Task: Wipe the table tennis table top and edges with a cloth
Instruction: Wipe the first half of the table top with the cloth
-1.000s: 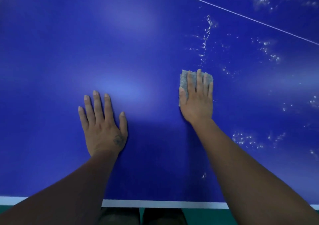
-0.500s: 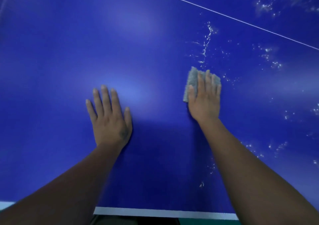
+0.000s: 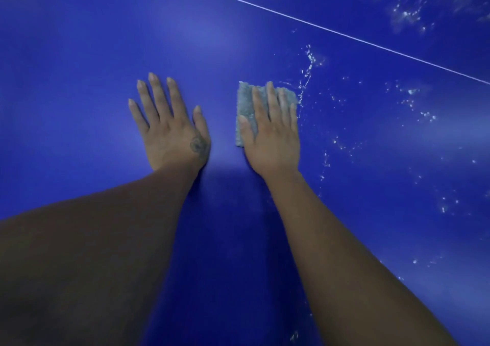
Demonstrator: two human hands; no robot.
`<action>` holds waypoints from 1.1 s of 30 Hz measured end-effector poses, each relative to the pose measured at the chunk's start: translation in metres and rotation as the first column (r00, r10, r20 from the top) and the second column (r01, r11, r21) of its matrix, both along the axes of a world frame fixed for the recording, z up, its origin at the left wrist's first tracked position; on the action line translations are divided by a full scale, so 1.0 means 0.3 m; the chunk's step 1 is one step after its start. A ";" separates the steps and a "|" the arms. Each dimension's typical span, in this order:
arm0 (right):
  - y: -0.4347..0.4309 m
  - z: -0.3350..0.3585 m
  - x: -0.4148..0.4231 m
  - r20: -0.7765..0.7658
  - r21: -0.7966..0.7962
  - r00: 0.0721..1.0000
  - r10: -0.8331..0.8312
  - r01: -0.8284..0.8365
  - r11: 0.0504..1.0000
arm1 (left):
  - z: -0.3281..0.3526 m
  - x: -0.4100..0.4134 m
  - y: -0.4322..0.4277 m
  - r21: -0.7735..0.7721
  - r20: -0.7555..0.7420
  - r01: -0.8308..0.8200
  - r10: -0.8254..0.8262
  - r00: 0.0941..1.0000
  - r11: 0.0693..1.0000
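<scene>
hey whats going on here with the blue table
A person is wiping a blue table tennis table with a grey cloth. The right hand presses the cloth flat under straight fingers, and the left hand lies flat on the bare top beside it. Pale wet-looking specks dot the surface right of the cloth, so that side looks not yet wiped.

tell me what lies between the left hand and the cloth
Nothing but a narrow strip of bare blue table top, in the head view. The left hand lies flat beside the cloth, apart from it; the right hand presses the cloth.
</scene>
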State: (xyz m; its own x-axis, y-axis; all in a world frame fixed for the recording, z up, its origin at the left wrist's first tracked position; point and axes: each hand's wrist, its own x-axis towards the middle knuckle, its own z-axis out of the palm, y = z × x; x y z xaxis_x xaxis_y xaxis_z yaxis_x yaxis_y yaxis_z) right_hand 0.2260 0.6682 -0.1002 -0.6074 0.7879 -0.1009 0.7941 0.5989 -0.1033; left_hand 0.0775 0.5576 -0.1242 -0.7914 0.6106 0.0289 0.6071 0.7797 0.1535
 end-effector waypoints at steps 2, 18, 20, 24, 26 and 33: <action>0.060 0.011 0.113 0.006 -0.004 0.998 -0.065 0.066 0.998 | 0.006 -0.002 0.011 0.000 0.000 0.004 -0.004 1.000 1.000; 0.283 -0.002 -0.101 0.024 0.035 0.999 0.024 -0.025 0.999 | 0.026 0.000 0.029 0.052 -0.009 -0.010 0.010 1.000 0.999; 0.354 0.004 0.022 0.061 0.045 0.996 -0.061 0.058 0.997 | 0.031 0.000 0.029 0.058 -0.014 -0.016 0.016 1.000 0.998; 0.353 0.036 0.196 0.075 -0.001 0.979 -0.192 0.192 0.981 | 0.035 0.004 0.037 0.045 0.006 -0.013 0.013 1.000 0.999; 0.313 0.040 0.159 0.081 0.008 0.979 -0.187 0.187 0.982 | 0.036 0.002 0.035 0.035 0.006 -0.017 0.017 1.000 0.999; 0.298 0.018 -0.305 0.023 -0.004 0.999 0.042 -0.042 0.999 | 0.021 -0.002 0.028 0.073 -0.032 -0.006 0.008 0.999 0.997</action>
